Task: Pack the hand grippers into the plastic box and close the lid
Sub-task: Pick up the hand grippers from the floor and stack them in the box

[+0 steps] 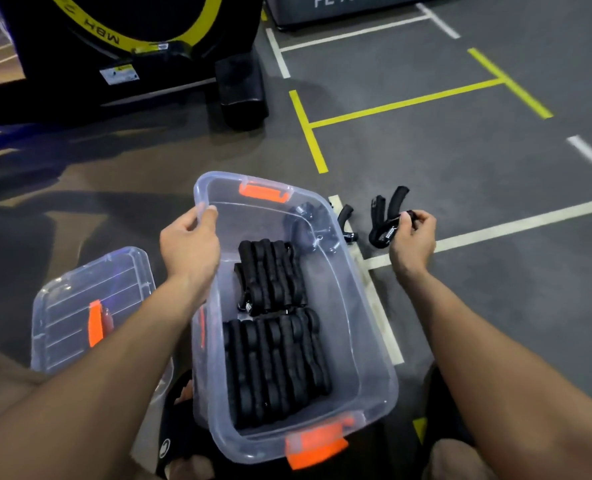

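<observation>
Now our left hand point(189, 245) grips rim of clear plastic box point(363, 327); our right hand point(412, 241) pinches black hand gripper point(386, 216) right of box.

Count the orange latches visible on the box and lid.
3. One on the plastic box's far end, one on its near end, and one on the lid lying left of the box. The arm may hide another on the lid.

The clear box point(363, 327) wall blurs some grippers point(310, 225) behind it; the black machine point(121, 53) is cut off at the top.
</observation>
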